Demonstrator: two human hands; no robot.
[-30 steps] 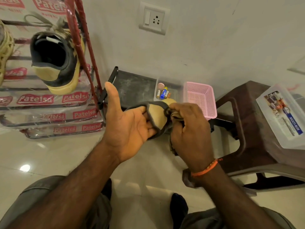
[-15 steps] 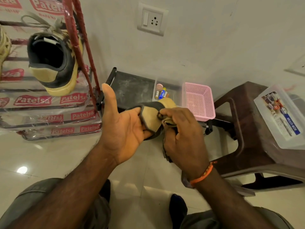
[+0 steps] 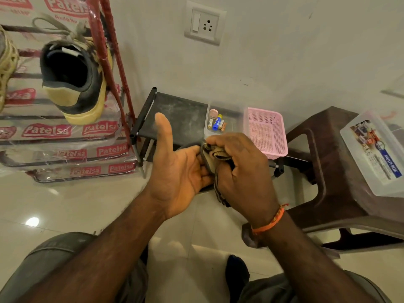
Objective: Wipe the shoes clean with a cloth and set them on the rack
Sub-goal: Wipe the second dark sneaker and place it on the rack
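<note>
My left hand (image 3: 175, 171) holds a tan and black shoe (image 3: 208, 165) from below, fingers curled under it and thumb pointing up. My right hand (image 3: 242, 171) grips a bunched tan cloth (image 3: 218, 152) and presses it on the shoe; the two hands hide most of the shoe. A matching tan and black shoe (image 3: 74, 79) sits heel-out on an upper shelf of the red rack (image 3: 109, 51), which is wrapped in printed plastic. A pale woven shoe (image 3: 5, 66) shows at the left edge.
A low black stand (image 3: 179, 114) against the wall carries a clear box of batteries (image 3: 216, 123) and a pink basket (image 3: 265, 132). At right, a brown plastic stool (image 3: 328, 154) bears a clear lidded box (image 3: 376, 154). My knees are at the bottom over the tiled floor.
My right hand has slid the cloth leftward over the shoe's heel, covering more of it. The left hand keeps its hold; the view has drifted slightly.
</note>
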